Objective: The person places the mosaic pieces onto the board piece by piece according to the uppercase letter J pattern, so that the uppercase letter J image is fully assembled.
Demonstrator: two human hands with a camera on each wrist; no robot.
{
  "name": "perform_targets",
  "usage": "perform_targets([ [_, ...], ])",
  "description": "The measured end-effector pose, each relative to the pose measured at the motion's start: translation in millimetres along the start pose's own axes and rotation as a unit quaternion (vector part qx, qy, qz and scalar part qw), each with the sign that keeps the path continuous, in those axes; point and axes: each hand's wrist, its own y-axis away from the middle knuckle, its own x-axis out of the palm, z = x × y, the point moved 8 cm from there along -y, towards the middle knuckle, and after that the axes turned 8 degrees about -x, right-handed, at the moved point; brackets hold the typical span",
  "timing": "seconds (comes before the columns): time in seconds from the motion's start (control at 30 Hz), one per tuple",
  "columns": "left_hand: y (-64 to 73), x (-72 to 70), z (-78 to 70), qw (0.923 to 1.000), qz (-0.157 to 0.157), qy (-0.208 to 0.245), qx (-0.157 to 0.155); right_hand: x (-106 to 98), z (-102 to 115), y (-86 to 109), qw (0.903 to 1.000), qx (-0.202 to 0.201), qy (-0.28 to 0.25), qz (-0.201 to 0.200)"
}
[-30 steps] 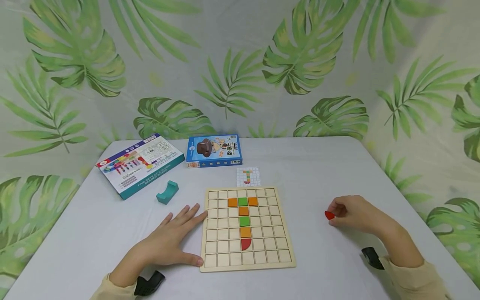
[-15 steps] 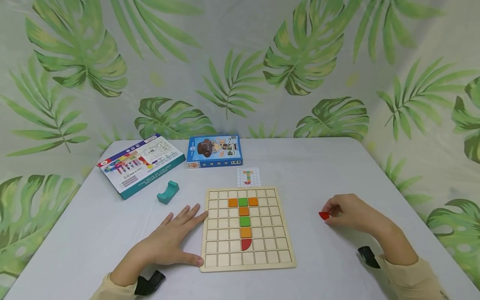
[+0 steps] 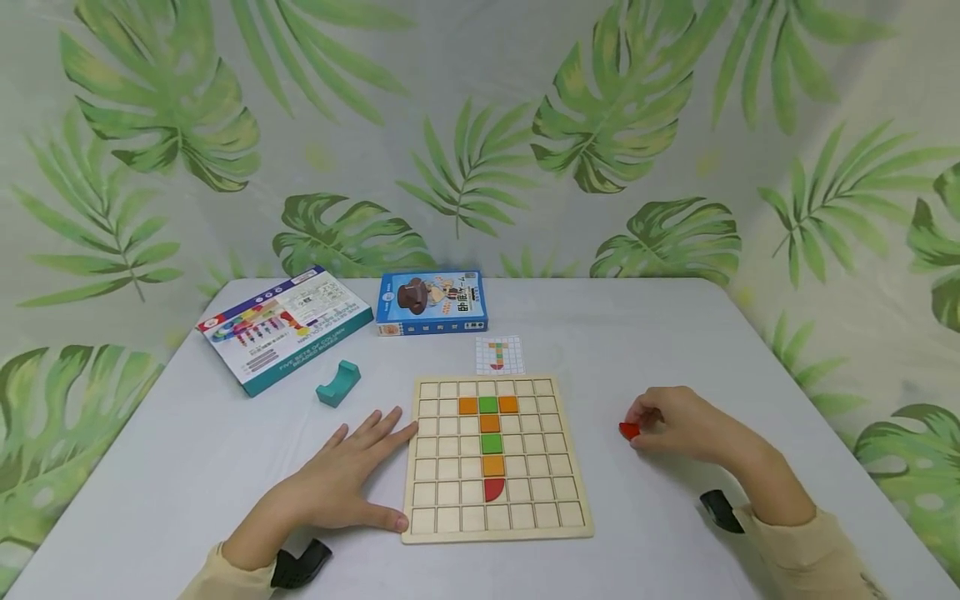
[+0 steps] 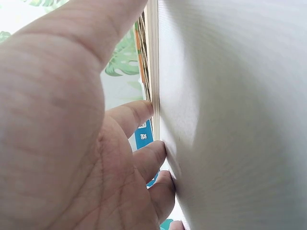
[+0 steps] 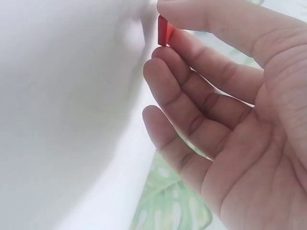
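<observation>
My right hand [image 3: 678, 423] pinches a small red tile [image 5: 163, 31] between thumb and fingers, to the right of the wooden grid board [image 3: 551, 467]. With fingers spread, my left hand [image 3: 337, 483] lies on the cloth, its thumb and index fingertip touching the board's left edge. Orange and green squares form a T on the board, among them a green tile [image 3: 491, 443] and an orange tile [image 3: 492, 466]. Below that column lies a red quarter-round tile [image 3: 494, 490]. Just behind the board is a small pattern card [image 3: 500, 356] printed with a similar coloured figure.
A teal curved block [image 3: 338, 384] lies left of the board. Farther back are a white-and-teal box [image 3: 288, 329] and a blue box [image 3: 431, 303]. A leaf-print cloth [image 3: 487, 142] hangs behind the white table [image 3: 615, 333].
My right hand has moved left toward the board, carrying the red tile with it. The left hand stays at the board's edge.
</observation>
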Motion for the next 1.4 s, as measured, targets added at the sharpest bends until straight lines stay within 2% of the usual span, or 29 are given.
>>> perform_targets([
  [0.17, -0.2, -0.2, -0.2, 1.0000, -0.001, 0.000, -0.001, 0.0, 13.8, -8.6, 0.9999, -0.015, -0.007, 0.000],
  [0.6, -0.2, 0.2, 0.3, 1.0000, -0.004, -0.001, 0.001, 5.9, 61.2, -33.9, 0.9951, -0.095, -0.024, 0.009],
  [1.0, -0.4, 0.7, 1.5, 1.0000, -0.004, -0.001, -0.002, 21.0, 100.7, -58.0, 0.9912, -0.121, -0.029, 0.046],
  [1.4, -0.8, 0.9, 1.6, 1.0000, -0.002, -0.003, -0.008, 40.5, 128.7, -74.0, 0.9847, -0.155, -0.028, 0.075],
])
